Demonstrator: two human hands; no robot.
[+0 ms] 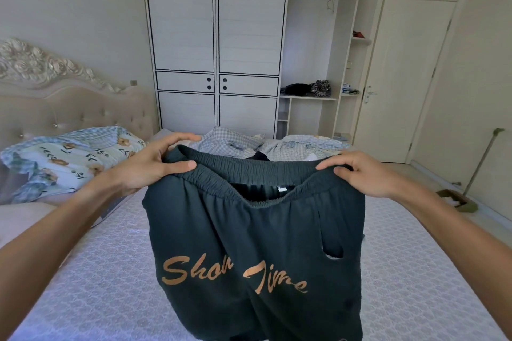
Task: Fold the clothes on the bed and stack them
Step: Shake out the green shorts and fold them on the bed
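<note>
So we've got the dark green shorts (257,232) up in the air over the bed (105,271), held by the elastic waistband with both hands. Our left hand (149,166) pinches the left end of the band: thumb lying along the front edge of the elastic, the other fingers reaching over the top and behind it, spread a bit rather than clenched tight. Our right hand (363,174) grips the right end, fingers curled over the band from above, knuckles toward us, thumb hidden under the fabric so we can't tell exactly how it sits. The waistband is stretched between the two hands and sags open in the middle, so we can see the small white label inside. The rest hangs straight down in front of us, orange script lettering across the legs, and there's a torn hole near the right side seam.

Further back on the bed there's a heap of checked bedding (266,144), and a floral pillow (69,158) lies by the padded headboard (69,108). A white wardrobe (216,44) stands behind the bed.
</note>
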